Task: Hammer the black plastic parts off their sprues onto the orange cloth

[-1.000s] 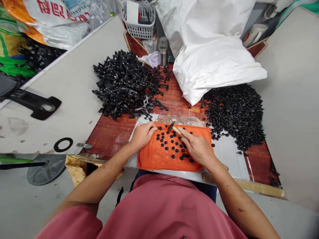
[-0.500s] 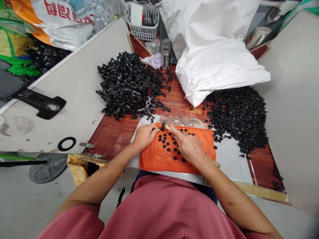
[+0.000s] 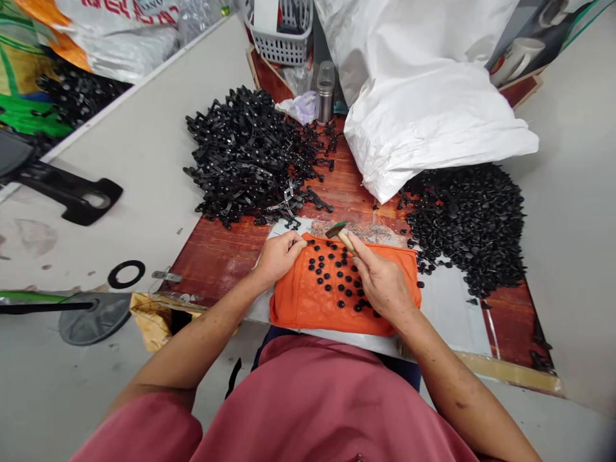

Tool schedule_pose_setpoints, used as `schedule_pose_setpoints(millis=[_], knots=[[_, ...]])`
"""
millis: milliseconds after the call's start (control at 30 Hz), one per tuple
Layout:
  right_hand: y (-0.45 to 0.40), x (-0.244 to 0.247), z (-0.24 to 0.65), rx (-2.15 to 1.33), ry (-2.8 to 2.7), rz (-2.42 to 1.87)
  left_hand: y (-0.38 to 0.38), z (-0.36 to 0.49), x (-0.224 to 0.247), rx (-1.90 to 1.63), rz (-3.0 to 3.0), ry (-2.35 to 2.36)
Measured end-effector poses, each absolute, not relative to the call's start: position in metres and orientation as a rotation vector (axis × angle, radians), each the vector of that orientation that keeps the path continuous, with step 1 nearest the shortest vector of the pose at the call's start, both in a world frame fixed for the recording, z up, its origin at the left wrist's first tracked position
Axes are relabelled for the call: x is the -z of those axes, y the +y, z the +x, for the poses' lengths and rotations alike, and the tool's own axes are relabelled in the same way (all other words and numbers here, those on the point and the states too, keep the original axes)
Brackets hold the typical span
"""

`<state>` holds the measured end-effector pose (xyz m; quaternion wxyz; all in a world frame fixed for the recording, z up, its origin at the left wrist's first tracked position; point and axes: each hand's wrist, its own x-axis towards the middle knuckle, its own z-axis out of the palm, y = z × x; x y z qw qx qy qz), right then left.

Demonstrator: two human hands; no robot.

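My right hand (image 3: 385,282) is wrapped round the wooden handle of a small hammer (image 3: 337,231). The dark head is raised over the far edge of an orange cloth (image 3: 293,298). At the cloth's far left corner my left hand (image 3: 279,256) is closed, thumb against forefinger, pinching a small black plastic part (image 3: 310,242) whose near end is hidden by the fingers. Several round black studs (image 3: 327,287) lie scattered over the cloth, some partly under my right hand. Behind the cloth shows a speckled stone slab (image 3: 375,235).
Black jointed plastic pieces are heaped (image 3: 245,154) at the back left. On the right rises a pile of black studs (image 3: 471,224), partly under a white sack (image 3: 433,122). A metal-based bottle (image 3: 326,96) and grey basket (image 3: 283,46) stand behind; pale panels (image 3: 144,160) flank the table.
The hammer has lifted off the black part and swung back toward the right with my right hand. My left hand keeps its pinch at the cloth's corner. The camera view has shifted slightly.
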<state>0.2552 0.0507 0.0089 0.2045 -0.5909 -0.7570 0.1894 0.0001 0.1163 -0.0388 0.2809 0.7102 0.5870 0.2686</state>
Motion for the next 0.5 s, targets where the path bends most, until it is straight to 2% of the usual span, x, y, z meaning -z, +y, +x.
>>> schedule_pose_setpoints(millis=[500], knots=[[0.0436,-0.0021,0.2617,-0.561,-2.178,-1.746,0.1116,0.0078,0.0386,-0.589,2.059,1.567]])
